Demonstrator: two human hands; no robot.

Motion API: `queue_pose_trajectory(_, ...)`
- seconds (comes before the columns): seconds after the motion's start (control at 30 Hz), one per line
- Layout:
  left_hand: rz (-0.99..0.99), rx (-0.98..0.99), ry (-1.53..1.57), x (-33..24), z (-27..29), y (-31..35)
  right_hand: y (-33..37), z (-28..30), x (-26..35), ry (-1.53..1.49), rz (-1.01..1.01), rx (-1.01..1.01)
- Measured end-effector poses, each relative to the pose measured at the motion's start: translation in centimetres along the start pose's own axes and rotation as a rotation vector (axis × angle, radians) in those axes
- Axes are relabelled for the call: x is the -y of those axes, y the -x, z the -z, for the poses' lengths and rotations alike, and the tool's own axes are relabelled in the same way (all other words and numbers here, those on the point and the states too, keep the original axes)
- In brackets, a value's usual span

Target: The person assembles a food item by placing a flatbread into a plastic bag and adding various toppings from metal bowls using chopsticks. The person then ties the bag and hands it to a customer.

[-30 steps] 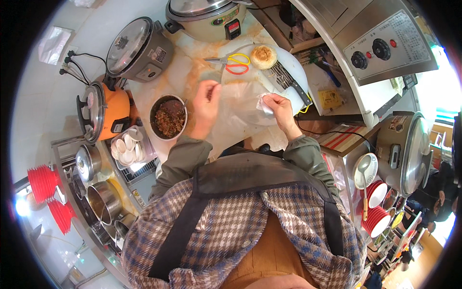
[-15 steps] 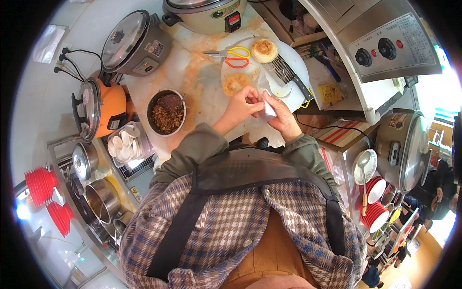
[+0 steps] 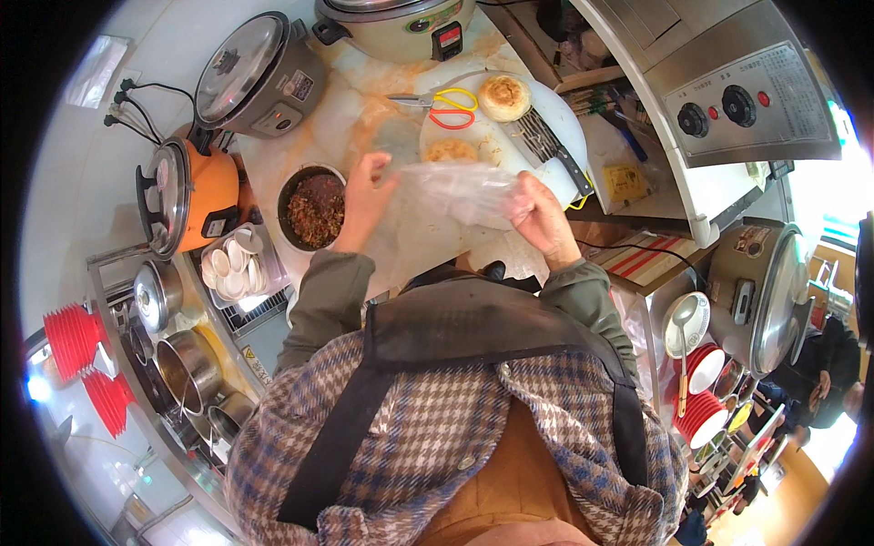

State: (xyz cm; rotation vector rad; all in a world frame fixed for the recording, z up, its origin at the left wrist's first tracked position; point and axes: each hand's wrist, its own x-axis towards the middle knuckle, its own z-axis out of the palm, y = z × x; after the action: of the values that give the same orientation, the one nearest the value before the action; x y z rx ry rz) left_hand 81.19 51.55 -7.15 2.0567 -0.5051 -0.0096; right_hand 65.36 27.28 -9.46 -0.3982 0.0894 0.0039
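A clear plastic bag (image 3: 455,189) is spread sideways in front of me, over the near edge of a round white board (image 3: 569,123). My right hand (image 3: 543,221) is closed on the bag's right end. By its left end is my left hand (image 3: 364,202), close to a pot of dark chopped filling (image 3: 312,214); its fingers are blurred, and whether they grip the bag cannot be made out. On the board lie a round browned bun (image 3: 503,97), a flat bread piece (image 3: 449,150) partly behind the bag, and a cleaver (image 3: 553,150). Scissors (image 3: 442,105) with red and yellow handles rest at the board's left edge.
Grey (image 3: 264,77), orange (image 3: 196,196) and cream (image 3: 401,27) cookers stand along the left and back. Small white dishes (image 3: 235,267) fill a tray at the left. A steel control panel (image 3: 756,100) juts in at the upper right, above shelves. A large cooker (image 3: 756,291) stands at the right.
My hands have moved apart, the left one going left toward the pot. The bag, a small white bundle between my fingers before, is now spread out between them.
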Motion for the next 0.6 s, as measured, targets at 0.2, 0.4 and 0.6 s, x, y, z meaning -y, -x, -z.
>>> queue_pose_trajectory(0.2,0.041,0.456,-0.133,2.3,-0.3,1.6,-3.6,1.3,-0.5,0.536,-0.334,-0.018)
queue_pose_trajectory(0.4,0.286,-0.03,-0.109,7.5,2.1,3.2,-11.2,6.3,-2.4,1.586,-0.393,-0.442)
queue_pose_trajectory(0.6,0.384,-0.108,-0.116,8.6,1.2,3.6,-13.9,8.5,-7.1,1.869,-0.222,-0.596)
